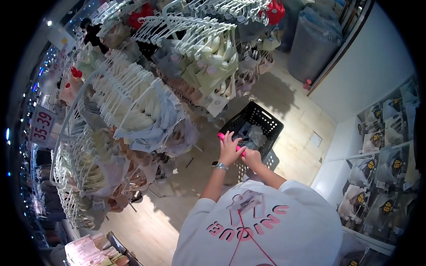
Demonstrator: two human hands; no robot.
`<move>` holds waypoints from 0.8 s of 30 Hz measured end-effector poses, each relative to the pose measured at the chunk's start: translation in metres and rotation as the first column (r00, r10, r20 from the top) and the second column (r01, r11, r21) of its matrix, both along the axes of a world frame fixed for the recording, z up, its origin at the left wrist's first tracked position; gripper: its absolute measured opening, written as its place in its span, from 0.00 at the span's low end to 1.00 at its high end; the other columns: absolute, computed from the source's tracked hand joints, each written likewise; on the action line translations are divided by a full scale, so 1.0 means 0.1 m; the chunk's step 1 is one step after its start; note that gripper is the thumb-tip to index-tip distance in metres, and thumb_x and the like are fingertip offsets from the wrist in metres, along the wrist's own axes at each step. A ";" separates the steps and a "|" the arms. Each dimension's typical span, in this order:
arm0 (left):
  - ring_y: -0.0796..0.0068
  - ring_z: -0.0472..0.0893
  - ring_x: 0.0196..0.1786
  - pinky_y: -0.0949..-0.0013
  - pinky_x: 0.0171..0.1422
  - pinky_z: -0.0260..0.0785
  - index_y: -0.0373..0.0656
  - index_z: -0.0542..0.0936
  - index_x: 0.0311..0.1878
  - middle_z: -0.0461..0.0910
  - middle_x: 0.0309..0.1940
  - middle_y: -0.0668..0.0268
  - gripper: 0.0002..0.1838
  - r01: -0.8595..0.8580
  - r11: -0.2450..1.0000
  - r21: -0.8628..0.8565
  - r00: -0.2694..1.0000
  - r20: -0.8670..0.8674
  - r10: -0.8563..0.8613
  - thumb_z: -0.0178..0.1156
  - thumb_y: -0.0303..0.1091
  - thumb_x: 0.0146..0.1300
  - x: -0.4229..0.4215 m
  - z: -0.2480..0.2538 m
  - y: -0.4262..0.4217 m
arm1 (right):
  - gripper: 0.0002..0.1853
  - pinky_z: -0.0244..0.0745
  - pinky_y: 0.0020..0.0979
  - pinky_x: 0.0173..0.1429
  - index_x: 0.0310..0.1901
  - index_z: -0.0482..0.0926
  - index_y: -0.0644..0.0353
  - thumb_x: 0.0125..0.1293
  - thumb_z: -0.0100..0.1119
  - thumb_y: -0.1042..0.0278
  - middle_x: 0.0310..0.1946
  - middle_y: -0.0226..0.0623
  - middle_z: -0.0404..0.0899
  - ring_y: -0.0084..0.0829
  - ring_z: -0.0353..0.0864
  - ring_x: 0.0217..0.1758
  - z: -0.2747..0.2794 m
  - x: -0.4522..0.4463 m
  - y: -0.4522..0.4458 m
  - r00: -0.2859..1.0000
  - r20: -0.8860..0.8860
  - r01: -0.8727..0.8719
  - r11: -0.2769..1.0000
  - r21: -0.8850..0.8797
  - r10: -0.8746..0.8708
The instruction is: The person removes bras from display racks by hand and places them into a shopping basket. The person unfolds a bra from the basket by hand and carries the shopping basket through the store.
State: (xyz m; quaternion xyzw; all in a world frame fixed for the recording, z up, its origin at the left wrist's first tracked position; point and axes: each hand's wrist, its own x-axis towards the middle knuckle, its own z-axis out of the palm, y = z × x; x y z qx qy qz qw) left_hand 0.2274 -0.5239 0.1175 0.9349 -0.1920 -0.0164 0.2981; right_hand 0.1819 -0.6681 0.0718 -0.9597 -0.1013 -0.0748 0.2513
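A pink handle (221, 136) runs slantwise beside a black perforated basket (271, 119). My left hand (230, 150), with a watch on its wrist, lies over the handle with its fingers curved across it. Wrapped round the lower right end of the same handle is my right hand (252, 158). Clear plastic packages (256, 135) lie inside the basket, just beyond my hands. The hands are close together, and the handle's middle is partly hidden under them.
Racks of bras on white hangers (128, 88) fill the left and top. A large grey bin (314, 42) stands at the upper right by a white wall (364, 62). Packaged bras (353, 201) hang at the right. Folded pink items (86, 252) lie at the lower left.
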 end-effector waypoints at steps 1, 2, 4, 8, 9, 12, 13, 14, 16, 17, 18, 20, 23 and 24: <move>0.53 0.45 0.70 0.38 0.66 0.39 0.51 0.73 0.53 0.55 0.64 0.55 0.27 0.003 1.000 0.011 1.000 0.005 -0.003 0.59 0.54 0.53 0.07 0.00 -0.04 | 0.15 0.73 0.38 0.26 0.31 0.74 0.61 0.43 0.65 0.63 0.19 0.41 0.76 0.41 0.78 0.21 -0.03 0.07 -0.04 1.000 0.005 -0.005 1.000 0.010 0.005; 0.53 0.45 0.70 0.39 0.67 0.39 0.51 0.74 0.52 0.55 0.64 0.55 0.26 0.004 1.000 0.016 1.000 -0.003 -0.004 0.59 0.54 0.52 0.14 0.01 -0.09 | 0.14 0.73 0.38 0.25 0.30 0.73 0.61 0.43 0.64 0.64 0.19 0.41 0.76 0.41 0.78 0.21 -0.05 0.13 -0.09 0.999 0.027 -0.024 0.999 0.043 0.022; 0.54 0.46 0.70 0.40 0.67 0.39 0.52 0.74 0.52 0.56 0.63 0.55 0.26 0.023 0.999 0.032 1.000 -0.004 -0.023 0.60 0.54 0.52 0.29 -0.01 -0.19 | 0.12 0.72 0.40 0.26 0.27 0.72 0.63 0.44 0.62 0.65 0.17 0.44 0.75 0.43 0.77 0.21 -0.03 0.22 -0.16 1.000 0.028 -0.013 0.993 0.115 0.010; 0.54 0.49 0.70 0.44 0.68 0.41 0.51 0.77 0.48 0.58 0.62 0.57 0.24 0.065 0.996 0.056 0.994 0.080 -0.069 0.61 0.54 0.51 0.66 -0.02 -0.48 | 0.12 0.73 0.40 0.26 0.28 0.72 0.65 0.45 0.61 0.66 0.18 0.45 0.76 0.44 0.78 0.21 -0.03 0.50 -0.39 0.999 0.035 0.015 0.987 0.159 -0.020; 0.54 0.49 0.69 0.44 0.68 0.42 0.51 0.77 0.47 0.59 0.62 0.57 0.24 0.079 0.994 0.073 0.991 0.098 -0.086 0.61 0.54 0.50 0.73 -0.01 -0.57 | 0.13 0.74 0.39 0.25 0.29 0.72 0.65 0.45 0.61 0.66 0.19 0.44 0.76 0.43 0.78 0.21 -0.05 0.55 -0.46 0.999 0.022 0.032 0.989 0.144 -0.035; 0.56 0.51 0.70 0.44 0.67 0.45 0.51 0.78 0.45 0.61 0.61 0.58 0.23 0.066 0.997 0.033 0.994 0.080 -0.069 0.62 0.53 0.50 0.94 -0.02 -0.92 | 0.11 0.74 0.40 0.26 0.30 0.71 0.65 0.46 0.59 0.69 0.18 0.46 0.76 0.44 0.78 0.21 -0.04 0.70 -0.70 0.996 -0.010 0.091 0.982 0.166 -0.090; 0.57 0.51 0.70 0.43 0.66 0.47 0.49 0.79 0.44 0.62 0.60 0.58 0.22 0.075 0.996 0.037 0.993 0.084 -0.078 0.62 0.53 0.49 1.01 -0.05 -1.02 | 0.11 0.74 0.40 0.26 0.30 0.71 0.65 0.46 0.58 0.69 0.18 0.46 0.76 0.44 0.78 0.21 -0.01 0.78 -0.79 0.994 -0.011 0.109 0.979 0.174 -0.108; 0.57 0.53 0.69 0.46 0.65 0.50 0.50 0.79 0.44 0.63 0.59 0.59 0.22 0.090 0.995 0.037 0.991 0.091 -0.093 0.62 0.53 0.49 1.09 -0.07 -1.13 | 0.10 0.74 0.41 0.26 0.30 0.70 0.65 0.46 0.57 0.70 0.18 0.46 0.76 0.44 0.78 0.21 0.03 0.84 -0.89 0.992 -0.008 0.123 0.974 0.189 -0.124; 0.57 0.57 0.67 0.52 0.60 0.60 0.50 0.79 0.41 0.67 0.54 0.61 0.20 0.119 0.991 0.057 0.982 0.139 -0.126 0.63 0.52 0.49 1.24 -0.09 -1.37 | 0.10 0.74 0.41 0.26 0.30 0.70 0.64 0.46 0.57 0.71 0.18 0.46 0.76 0.44 0.78 0.21 -0.03 0.97 -1.09 0.987 0.003 0.161 0.973 0.167 -0.164; 0.58 0.57 0.67 0.54 0.56 0.64 0.49 0.80 0.41 0.69 0.52 0.61 0.21 0.143 0.989 0.048 0.976 0.161 -0.149 0.63 0.53 0.49 1.32 -0.12 -1.48 | 0.09 0.74 0.41 0.26 0.29 0.70 0.64 0.46 0.56 0.71 0.18 0.46 0.76 0.44 0.78 0.21 -0.08 1.02 -1.21 0.982 0.003 0.184 0.970 0.157 -0.187; 0.58 0.58 0.67 0.55 0.55 0.65 0.49 0.80 0.40 0.69 0.51 0.61 0.21 0.146 0.988 0.053 0.978 0.142 -0.152 0.62 0.53 0.49 1.38 -0.08 -1.61 | 0.09 0.75 0.41 0.27 0.29 0.69 0.63 0.45 0.56 0.72 0.18 0.45 0.76 0.44 0.78 0.21 -0.06 1.07 -1.33 0.979 0.005 0.199 0.969 0.144 -0.202; 0.59 0.58 0.66 0.55 0.54 0.65 0.48 0.80 0.40 0.69 0.50 0.61 0.22 0.157 0.986 0.062 0.979 0.123 -0.164 0.61 0.55 0.50 1.48 -0.09 -1.85 | 0.08 0.74 0.42 0.28 0.28 0.70 0.63 0.45 0.55 0.73 0.19 0.45 0.76 0.44 0.77 0.22 -0.08 1.15 -1.56 0.971 0.020 0.232 0.964 0.129 -0.237; 0.58 0.57 0.66 0.53 0.53 0.65 0.49 0.79 0.43 0.69 0.50 0.61 0.23 0.201 0.979 0.042 0.975 0.083 -0.204 0.60 0.55 0.51 1.56 -0.02 -2.15 | 0.06 0.74 0.43 0.29 0.26 0.71 0.62 0.43 0.56 0.73 0.20 0.44 0.76 0.45 0.77 0.23 -0.03 1.21 -1.90 0.965 0.009 0.259 0.957 0.133 -0.262; 0.61 0.56 0.67 0.53 0.53 0.63 0.50 0.79 0.43 0.67 0.51 0.62 0.24 0.218 0.976 -0.001 0.974 0.063 -0.218 0.60 0.57 0.50 1.60 -0.10 -2.24 | 0.07 0.74 0.43 0.30 0.26 0.71 0.62 0.43 0.56 0.73 0.20 0.46 0.76 0.46 0.77 0.24 -0.04 1.22 -2.01 0.960 -0.002 0.277 0.953 0.125 -0.279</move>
